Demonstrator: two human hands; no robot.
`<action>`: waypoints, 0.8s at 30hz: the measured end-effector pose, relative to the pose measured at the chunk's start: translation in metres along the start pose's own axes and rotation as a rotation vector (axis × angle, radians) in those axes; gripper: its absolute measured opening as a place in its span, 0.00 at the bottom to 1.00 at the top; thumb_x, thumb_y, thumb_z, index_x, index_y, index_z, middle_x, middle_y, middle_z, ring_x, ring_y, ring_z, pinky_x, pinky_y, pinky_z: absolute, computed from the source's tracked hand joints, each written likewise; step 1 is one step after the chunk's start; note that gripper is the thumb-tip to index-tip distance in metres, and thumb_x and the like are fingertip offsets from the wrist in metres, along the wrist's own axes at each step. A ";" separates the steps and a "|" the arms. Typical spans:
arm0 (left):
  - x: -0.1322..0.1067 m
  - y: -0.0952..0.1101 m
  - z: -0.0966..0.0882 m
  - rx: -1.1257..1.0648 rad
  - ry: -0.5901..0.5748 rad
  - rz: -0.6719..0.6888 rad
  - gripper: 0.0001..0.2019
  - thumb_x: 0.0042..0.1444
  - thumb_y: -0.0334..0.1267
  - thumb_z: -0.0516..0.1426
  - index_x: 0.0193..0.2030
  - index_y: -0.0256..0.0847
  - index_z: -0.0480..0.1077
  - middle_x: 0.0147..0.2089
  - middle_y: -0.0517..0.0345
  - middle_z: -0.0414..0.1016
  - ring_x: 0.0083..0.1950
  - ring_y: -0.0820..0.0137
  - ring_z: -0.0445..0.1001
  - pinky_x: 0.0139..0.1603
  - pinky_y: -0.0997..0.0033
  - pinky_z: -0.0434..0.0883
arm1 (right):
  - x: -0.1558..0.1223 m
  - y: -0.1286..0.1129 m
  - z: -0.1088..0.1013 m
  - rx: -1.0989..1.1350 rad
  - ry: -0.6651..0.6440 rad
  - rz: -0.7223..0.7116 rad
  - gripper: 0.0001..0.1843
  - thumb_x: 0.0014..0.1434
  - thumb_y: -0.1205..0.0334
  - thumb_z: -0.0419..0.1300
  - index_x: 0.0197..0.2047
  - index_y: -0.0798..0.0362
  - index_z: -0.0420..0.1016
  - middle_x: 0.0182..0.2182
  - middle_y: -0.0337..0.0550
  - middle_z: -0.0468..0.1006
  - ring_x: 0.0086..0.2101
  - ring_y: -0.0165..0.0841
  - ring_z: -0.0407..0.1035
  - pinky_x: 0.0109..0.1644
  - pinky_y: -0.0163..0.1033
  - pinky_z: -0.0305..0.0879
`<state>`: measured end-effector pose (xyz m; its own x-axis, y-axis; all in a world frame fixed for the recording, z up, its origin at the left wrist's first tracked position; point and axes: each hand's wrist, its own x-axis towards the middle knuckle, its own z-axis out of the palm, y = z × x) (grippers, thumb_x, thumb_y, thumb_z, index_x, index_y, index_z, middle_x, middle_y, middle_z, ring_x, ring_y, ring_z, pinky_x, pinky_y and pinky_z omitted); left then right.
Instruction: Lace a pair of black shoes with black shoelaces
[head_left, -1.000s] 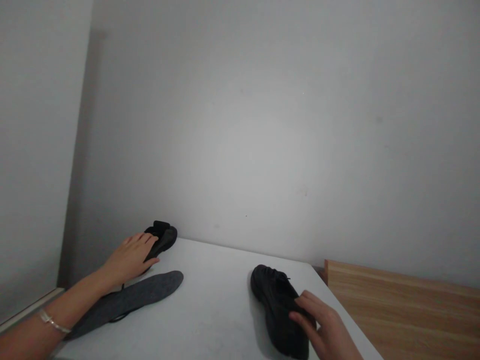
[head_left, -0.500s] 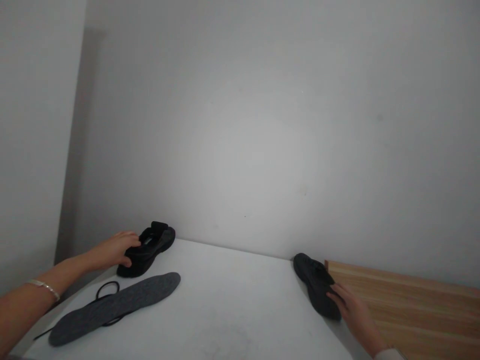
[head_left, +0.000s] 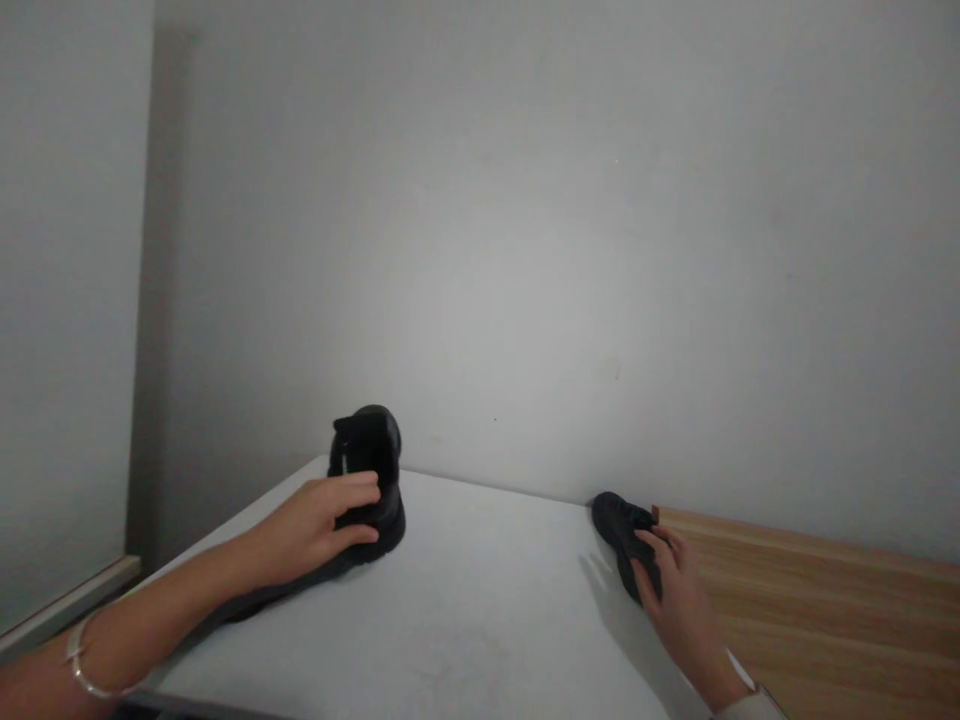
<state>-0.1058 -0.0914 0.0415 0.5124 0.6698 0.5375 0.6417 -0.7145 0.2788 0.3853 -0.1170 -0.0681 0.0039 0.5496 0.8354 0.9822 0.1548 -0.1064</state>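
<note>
My left hand point(head_left: 326, 520) grips a black shoe point(head_left: 371, 470) by its heel and holds it tipped up, toe raised, above the white table point(head_left: 480, 620). A grey insole point(head_left: 300, 590) lies under my left forearm, mostly hidden. At the table's far right corner my right hand point(head_left: 671, 590) rests on a second black shoe point(head_left: 626, 535), fingers curled over its rear part; only its toe end shows. A silver bracelet point(head_left: 82, 665) is on my left wrist.
A grey wall stands right behind the table. A light wooden surface point(head_left: 825, 610) adjoins the table on the right. A pale ledge point(head_left: 67, 600) runs at the lower left beside the side wall.
My left hand has lifted the left shoe, tilted it up and brought it toward the middle, covering the insole. My right hand has slid the other shoe from the front to the far right corner.
</note>
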 end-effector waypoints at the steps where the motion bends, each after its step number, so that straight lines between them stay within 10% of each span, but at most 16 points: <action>1: -0.003 0.018 0.005 -0.028 -0.095 0.052 0.09 0.55 0.42 0.56 0.28 0.42 0.68 0.32 0.61 0.70 0.32 0.70 0.69 0.34 0.75 0.62 | 0.001 -0.019 0.000 0.037 -0.035 -0.031 0.17 0.61 0.58 0.49 0.52 0.52 0.64 0.52 0.54 0.61 0.53 0.46 0.61 0.56 0.55 0.62; 6: -0.016 0.087 0.038 -0.102 -0.282 0.186 0.08 0.58 0.38 0.56 0.28 0.43 0.67 0.33 0.62 0.71 0.33 0.70 0.71 0.31 0.73 0.59 | 0.009 -0.115 -0.013 0.230 -0.176 -0.199 0.14 0.61 0.65 0.50 0.50 0.49 0.66 0.53 0.53 0.63 0.47 0.41 0.65 0.50 0.52 0.66; 12: -0.006 0.115 0.087 -0.131 -0.276 0.258 0.06 0.51 0.32 0.62 0.27 0.43 0.69 0.33 0.63 0.73 0.34 0.68 0.73 0.29 0.71 0.61 | 0.013 -0.171 -0.031 0.378 -0.233 -0.305 0.16 0.59 0.72 0.51 0.48 0.47 0.68 0.50 0.50 0.66 0.47 0.41 0.64 0.49 0.49 0.66; 19: 0.006 0.118 0.114 -0.163 -0.295 0.229 0.10 0.49 0.41 0.64 0.39 0.44 0.73 0.43 0.56 0.74 0.46 0.61 0.72 0.46 0.67 0.66 | 0.001 -0.172 -0.021 0.530 -0.228 -0.235 0.15 0.61 0.74 0.47 0.45 0.49 0.67 0.43 0.48 0.68 0.45 0.38 0.65 0.47 0.46 0.66; 24: -0.001 0.062 0.093 -0.210 -0.129 0.111 0.17 0.58 0.46 0.55 0.55 0.49 0.66 0.55 0.53 0.68 0.55 0.63 0.66 0.56 0.64 0.63 | -0.008 -0.163 -0.031 0.547 -0.224 -0.201 0.12 0.62 0.73 0.48 0.43 0.49 0.67 0.41 0.47 0.69 0.44 0.38 0.65 0.45 0.45 0.66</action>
<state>-0.0137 -0.1175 -0.0158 0.6501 0.5956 0.4719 0.4518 -0.8023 0.3902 0.2313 -0.1717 -0.0406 -0.2687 0.6162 0.7403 0.7213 0.6381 -0.2693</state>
